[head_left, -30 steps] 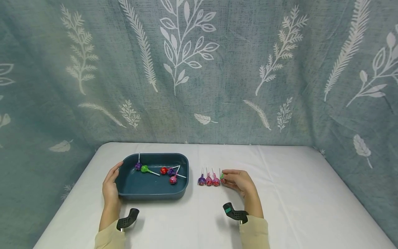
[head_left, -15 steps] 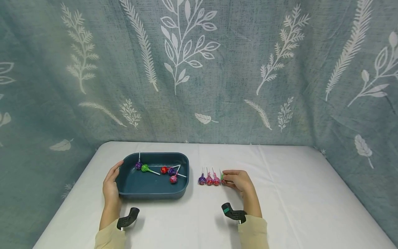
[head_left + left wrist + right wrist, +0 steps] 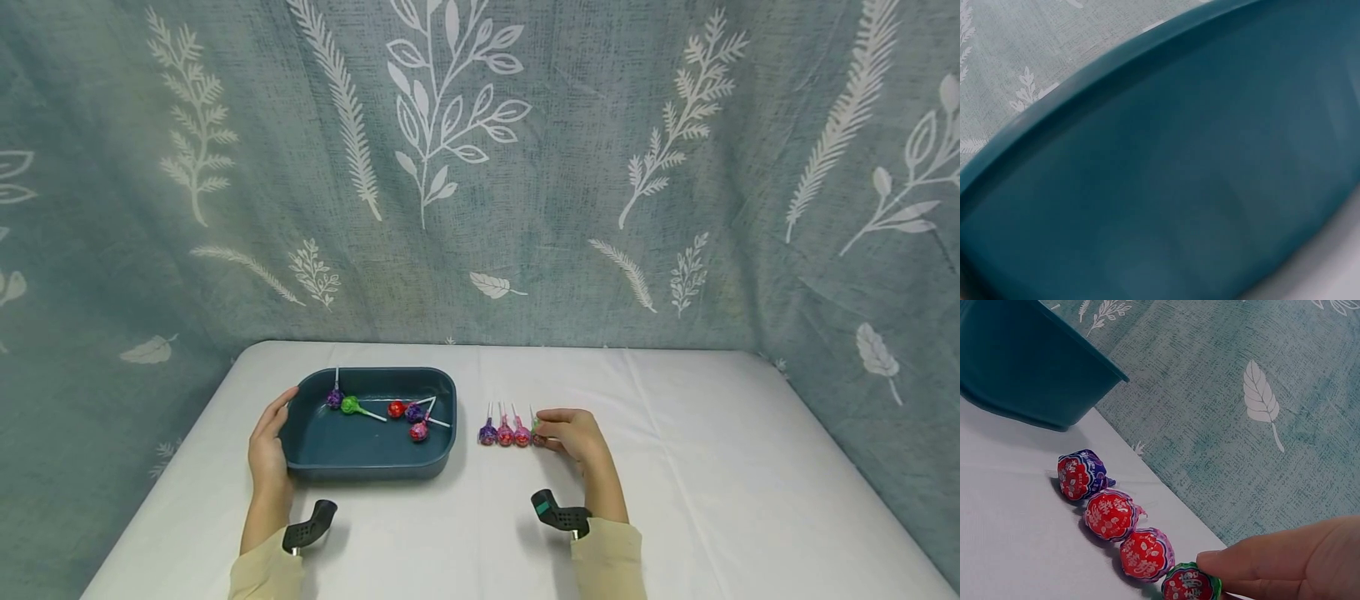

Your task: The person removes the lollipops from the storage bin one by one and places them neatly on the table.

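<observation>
My left hand point(image 3: 267, 454) rests along the left side of a dark teal rectangular tub point(image 3: 367, 472), fingers fairly straight against its wall. Only the tub's wall point(image 3: 1166, 144) fills the left wrist view; the fingers are out of sight there. On the white cloth right of the tub, several wrapped lollipops lie side by side, sticks pointing away: a purple lollipop point(image 3: 487, 435), a pink lollipop point(image 3: 505, 435), another pink lollipop point(image 3: 522, 436) and a green lollipop point(image 3: 1190, 584) at the right end. My right hand point(image 3: 577, 437) pinches the green one, partly covering it.
Inside the tub lie several more lollipops: a purple one point(image 3: 335, 399), a green one point(image 3: 350, 405), a red one point(image 3: 395, 409), another purple one point(image 3: 413, 413) and a pink one point(image 3: 418, 432). A patterned teal curtain point(image 3: 555, 275) hangs behind the white-covered table point(image 3: 712, 467).
My right wrist and forearm have shifted slightly left, while the fingers stay at the green lollipop. The left hand and the tub have not visibly moved.
</observation>
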`<state>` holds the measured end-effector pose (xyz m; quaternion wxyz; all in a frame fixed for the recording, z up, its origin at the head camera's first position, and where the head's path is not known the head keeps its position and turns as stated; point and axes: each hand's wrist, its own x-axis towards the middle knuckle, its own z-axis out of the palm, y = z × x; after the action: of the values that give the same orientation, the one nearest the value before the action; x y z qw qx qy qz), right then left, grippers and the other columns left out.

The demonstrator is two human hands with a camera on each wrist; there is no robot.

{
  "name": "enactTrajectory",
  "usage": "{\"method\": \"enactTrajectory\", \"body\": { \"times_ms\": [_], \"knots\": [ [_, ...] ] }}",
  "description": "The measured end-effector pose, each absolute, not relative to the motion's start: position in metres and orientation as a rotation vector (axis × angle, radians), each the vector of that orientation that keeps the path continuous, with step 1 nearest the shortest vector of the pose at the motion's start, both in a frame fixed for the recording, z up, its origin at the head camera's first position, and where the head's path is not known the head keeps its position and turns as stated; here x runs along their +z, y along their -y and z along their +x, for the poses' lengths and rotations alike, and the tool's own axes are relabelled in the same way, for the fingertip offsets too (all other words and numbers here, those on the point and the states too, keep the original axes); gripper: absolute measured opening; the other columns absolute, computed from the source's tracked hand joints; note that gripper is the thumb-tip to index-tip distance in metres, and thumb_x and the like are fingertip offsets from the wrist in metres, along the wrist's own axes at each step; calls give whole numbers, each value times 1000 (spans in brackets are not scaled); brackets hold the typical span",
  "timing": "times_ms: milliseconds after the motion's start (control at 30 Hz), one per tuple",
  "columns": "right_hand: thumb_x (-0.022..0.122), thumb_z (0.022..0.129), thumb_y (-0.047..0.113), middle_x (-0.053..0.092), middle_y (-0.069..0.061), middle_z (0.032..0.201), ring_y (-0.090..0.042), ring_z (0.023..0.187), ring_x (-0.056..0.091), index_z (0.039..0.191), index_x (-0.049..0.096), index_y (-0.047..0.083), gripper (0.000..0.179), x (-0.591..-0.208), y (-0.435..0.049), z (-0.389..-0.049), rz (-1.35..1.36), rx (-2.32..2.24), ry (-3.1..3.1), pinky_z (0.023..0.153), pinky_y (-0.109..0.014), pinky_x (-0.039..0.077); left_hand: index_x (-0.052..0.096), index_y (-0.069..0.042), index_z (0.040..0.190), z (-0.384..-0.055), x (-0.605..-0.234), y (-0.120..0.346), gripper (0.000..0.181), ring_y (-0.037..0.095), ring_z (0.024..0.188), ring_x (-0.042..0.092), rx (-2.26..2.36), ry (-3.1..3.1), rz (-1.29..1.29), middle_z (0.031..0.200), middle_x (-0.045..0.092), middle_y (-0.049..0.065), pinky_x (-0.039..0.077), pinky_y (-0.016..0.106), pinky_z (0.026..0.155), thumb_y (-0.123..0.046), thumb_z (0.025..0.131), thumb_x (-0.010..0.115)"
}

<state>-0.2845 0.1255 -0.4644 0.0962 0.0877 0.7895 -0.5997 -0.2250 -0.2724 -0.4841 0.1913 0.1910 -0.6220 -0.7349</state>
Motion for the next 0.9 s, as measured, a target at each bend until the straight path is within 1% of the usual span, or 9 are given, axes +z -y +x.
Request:
{"method": "enactTrajectory", "body": {
  "times_ms": [267, 567, 733, 900],
  "knots": [
    [67, 87, 1, 67, -17, 101, -20, 79, 66, 114, 65, -8, 29, -461, -126, -283, 256, -1753, -2364, 75, -32, 55, 54, -19, 139, -224, -484, 272, 42, 12, 144, 17, -2064, 1760, 538, 151, 38, -5, -7, 41, 114, -30, 105, 31],
    [67, 87, 4, 65, -18, 109, -20, 85, 64, 115, 65, -7, 30, -458, -126, -281, 253, -1701, -2413, 77, -33, 55, 54, -16, 139, -226, -485, 273, 41, 12, 143, 20, -2050, 1754, 560, 150, 40, -3, -6, 40, 114, -26, 105, 32],
    [65, 88, 2, 65, -19, 109, -21, 85, 64, 117, 64, -7, 31, -459, -125, -281, 251, -1706, -2435, 74, -33, 55, 52, -14, 140, -226, -484, 273, 42, 13, 143, 18, -2052, 1758, 545, 151, 39, -2, -7, 41, 114, -26, 105, 31],
    [66, 87, 1, 65, -19, 106, -21, 82, 63, 119, 63, -6, 33, -461, -123, -281, 265, -1714, -2479, 71, -32, 55, 53, -15, 139, -226, -484, 273, 42, 12, 143, 19, -2049, 1761, 553, 150, 40, -3, -6, 41, 114, -26, 105, 31]
  ]
}}
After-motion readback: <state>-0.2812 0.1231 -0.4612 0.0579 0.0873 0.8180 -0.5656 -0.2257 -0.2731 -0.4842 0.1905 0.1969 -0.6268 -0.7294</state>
